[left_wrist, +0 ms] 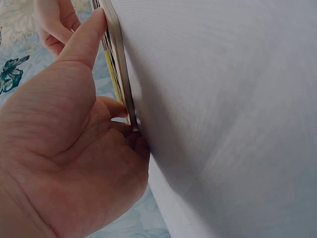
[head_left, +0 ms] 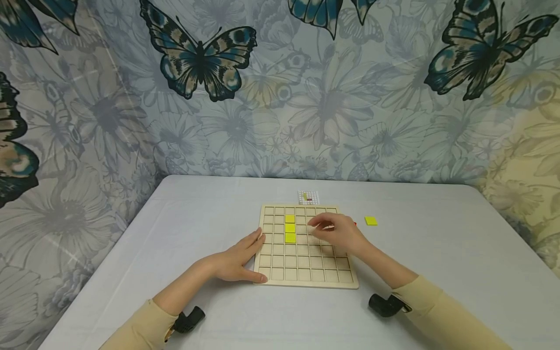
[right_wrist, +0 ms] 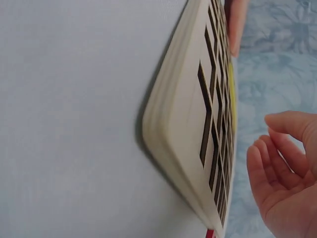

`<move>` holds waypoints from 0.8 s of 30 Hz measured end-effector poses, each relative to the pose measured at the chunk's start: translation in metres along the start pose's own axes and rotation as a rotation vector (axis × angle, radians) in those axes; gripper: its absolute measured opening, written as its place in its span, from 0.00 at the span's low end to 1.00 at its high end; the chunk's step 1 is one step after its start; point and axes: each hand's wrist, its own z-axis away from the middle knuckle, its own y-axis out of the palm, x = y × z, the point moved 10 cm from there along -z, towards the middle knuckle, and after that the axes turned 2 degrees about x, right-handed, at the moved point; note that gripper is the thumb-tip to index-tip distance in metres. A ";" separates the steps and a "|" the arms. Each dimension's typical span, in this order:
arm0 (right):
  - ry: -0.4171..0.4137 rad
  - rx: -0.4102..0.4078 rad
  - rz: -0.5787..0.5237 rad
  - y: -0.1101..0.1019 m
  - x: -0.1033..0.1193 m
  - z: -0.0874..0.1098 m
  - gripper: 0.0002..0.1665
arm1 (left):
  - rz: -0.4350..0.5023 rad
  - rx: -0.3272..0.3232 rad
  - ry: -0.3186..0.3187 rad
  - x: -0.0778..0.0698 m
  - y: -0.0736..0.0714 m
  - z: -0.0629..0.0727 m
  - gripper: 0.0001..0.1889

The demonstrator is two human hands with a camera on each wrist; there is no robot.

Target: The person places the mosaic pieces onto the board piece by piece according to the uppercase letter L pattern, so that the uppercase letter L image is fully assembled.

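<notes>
A wooden grid board [head_left: 306, 275] lies on the table, with three yellow tiles [head_left: 290, 228] in one column of its cells. My left hand [head_left: 234, 257] rests against the board's left side, fingers extended along the edge and thumb [left_wrist: 89, 37] at the near corner. Over the right half of the board hovers my right hand [head_left: 337, 231], its fingers loosely bent. In the right wrist view no piece shows between the thumb and fingers of that hand [right_wrist: 287, 173]. A red piece [head_left: 355, 224] peeks out from behind it, mostly hidden.
One loose yellow tile [head_left: 371, 221] lies on the table right of the board. Behind the board's far edge is a small card [head_left: 308, 197] printed with a coloured grid. The white table [head_left: 210, 204] meets a butterfly-patterned backdrop [head_left: 284, 121] at the back.
</notes>
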 end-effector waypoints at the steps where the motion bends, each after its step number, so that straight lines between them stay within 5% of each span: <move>1: 0.006 -0.008 0.002 -0.004 -0.002 0.001 0.12 | 0.000 0.000 0.000 0.000 0.000 0.000 0.55; 24: 0.121 -0.146 0.081 -0.061 -0.053 0.027 0.16 | 0.007 -0.003 -0.020 0.003 0.001 0.001 0.55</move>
